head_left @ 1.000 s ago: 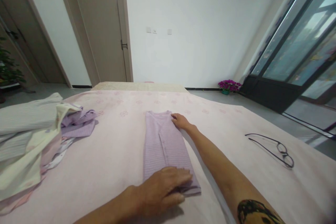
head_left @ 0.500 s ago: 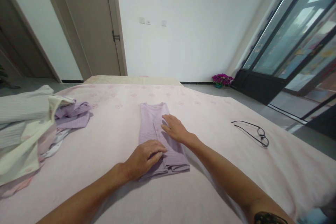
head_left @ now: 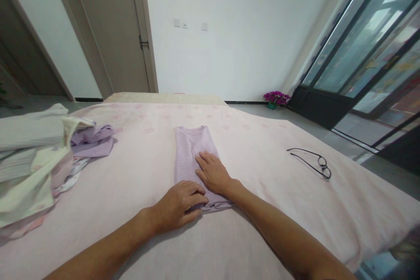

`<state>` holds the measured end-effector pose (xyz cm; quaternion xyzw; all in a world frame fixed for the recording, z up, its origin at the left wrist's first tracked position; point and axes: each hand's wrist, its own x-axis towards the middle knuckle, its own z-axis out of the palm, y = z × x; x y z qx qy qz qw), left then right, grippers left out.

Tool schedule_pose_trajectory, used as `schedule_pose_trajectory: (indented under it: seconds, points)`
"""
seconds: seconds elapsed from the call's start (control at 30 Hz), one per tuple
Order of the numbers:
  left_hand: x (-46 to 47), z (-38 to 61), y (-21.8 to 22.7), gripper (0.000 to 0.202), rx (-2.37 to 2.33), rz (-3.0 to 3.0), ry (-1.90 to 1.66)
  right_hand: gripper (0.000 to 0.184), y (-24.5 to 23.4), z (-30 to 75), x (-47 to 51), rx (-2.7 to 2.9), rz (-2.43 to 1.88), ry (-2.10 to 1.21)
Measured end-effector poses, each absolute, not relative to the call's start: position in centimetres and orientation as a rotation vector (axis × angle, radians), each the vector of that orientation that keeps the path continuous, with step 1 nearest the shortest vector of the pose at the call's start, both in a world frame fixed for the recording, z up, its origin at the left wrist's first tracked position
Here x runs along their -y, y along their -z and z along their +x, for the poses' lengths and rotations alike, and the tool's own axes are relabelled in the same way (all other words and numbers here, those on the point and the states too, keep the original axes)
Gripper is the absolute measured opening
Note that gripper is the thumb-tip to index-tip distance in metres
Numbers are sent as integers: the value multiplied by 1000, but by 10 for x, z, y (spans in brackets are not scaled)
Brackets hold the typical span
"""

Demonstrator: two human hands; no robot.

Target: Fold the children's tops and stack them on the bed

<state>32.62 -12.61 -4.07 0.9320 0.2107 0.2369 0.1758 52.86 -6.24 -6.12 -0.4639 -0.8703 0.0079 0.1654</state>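
White wall [head_left: 236, 61], 3 small plates [head_left: 204, 26]; taupe door [head_left: 105, 30]; gray floor [head_left: 344, 145]

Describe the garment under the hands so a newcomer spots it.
Find the pink sheet. Between the clothes pile at left and the glasses at right lies the lavender garment, under the left hand and right hand. It is folded flat, unlike the pile's crumpled purple cloth.

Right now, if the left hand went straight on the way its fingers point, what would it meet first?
The left hand would probably cross the folded lilac garment and first meet the right forearm; relative heights are unclear from one view.
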Motion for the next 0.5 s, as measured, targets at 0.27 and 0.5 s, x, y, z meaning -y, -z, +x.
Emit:
schedule_pose_trajectory:
  seconds: [0.27, 0.5]
  points:
    - [109, 319, 45, 25, -930, 2036, -1009, 40, 63, 535, 60, 2355, -1312, -147]
    - [26, 299, 51, 46, -1295, 1053, -1259, 49, 54, 568, -19, 1872, -1640, -336]
